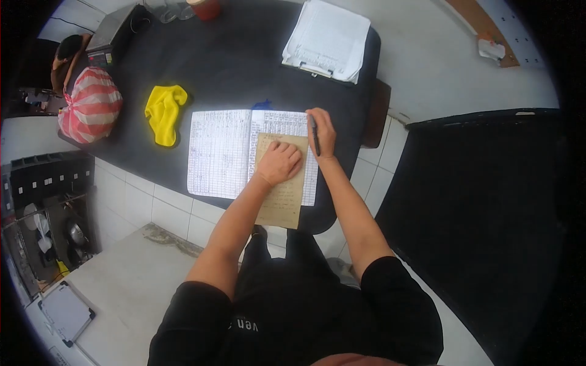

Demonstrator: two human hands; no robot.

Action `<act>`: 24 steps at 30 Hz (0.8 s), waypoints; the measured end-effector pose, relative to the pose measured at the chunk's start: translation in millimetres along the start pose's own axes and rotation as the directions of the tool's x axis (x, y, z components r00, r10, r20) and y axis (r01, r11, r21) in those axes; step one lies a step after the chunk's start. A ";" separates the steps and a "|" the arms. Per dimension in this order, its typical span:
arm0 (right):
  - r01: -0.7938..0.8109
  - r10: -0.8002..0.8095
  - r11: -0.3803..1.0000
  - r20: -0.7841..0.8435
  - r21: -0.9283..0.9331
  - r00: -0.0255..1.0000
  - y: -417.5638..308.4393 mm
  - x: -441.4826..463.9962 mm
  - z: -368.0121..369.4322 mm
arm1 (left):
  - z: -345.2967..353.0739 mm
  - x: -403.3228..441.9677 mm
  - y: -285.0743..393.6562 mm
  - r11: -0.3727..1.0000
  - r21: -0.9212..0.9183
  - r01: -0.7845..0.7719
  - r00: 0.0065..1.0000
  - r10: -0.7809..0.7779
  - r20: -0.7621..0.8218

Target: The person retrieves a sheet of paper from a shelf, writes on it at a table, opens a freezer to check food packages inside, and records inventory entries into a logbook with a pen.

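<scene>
An open ledger point(220, 152) filled with handwriting lies on the dark table. Over its right page rests a narrow brown sheet point(278, 210) with faint writing, its lower end reaching past the ledger's bottom edge. My left hand point(279, 163) lies on the upper part of this sheet, fingers curled against the paper; nothing shows in them. At the ledger's right edge my right hand point(323, 132) grips a dark pen point(315, 135), which lies along the hand. The pen's tip is too small to make out.
A yellow cloth point(163, 116) and a red-and-white striped bag point(93, 105) sit left on the black table point(232, 67). A clipboard with papers point(329, 43) is at the back right. Beyond the bag a person point(61, 64) leans over. A brown stool point(377, 116) stands beside the table's right edge.
</scene>
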State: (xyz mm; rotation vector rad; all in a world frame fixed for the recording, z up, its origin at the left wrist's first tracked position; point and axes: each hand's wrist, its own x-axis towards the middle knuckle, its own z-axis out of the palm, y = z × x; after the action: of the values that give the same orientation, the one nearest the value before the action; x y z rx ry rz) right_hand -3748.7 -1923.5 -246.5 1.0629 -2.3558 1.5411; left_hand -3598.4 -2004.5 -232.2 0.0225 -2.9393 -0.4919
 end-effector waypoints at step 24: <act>0.157 0.020 0.849 0.328 -0.505 0.944 55.5 122.2 -51.9 | -3.7 -145.4 76.0 0.876 -0.013 0.482 0.876 -0.482 0.027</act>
State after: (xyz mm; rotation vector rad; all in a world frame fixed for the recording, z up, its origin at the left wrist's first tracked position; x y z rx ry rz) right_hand -3887.1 -1925.9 -207.2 1.3008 -2.6724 0.6446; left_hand -3453.5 -1927.8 -226.8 0.7700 -2.9346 -0.5845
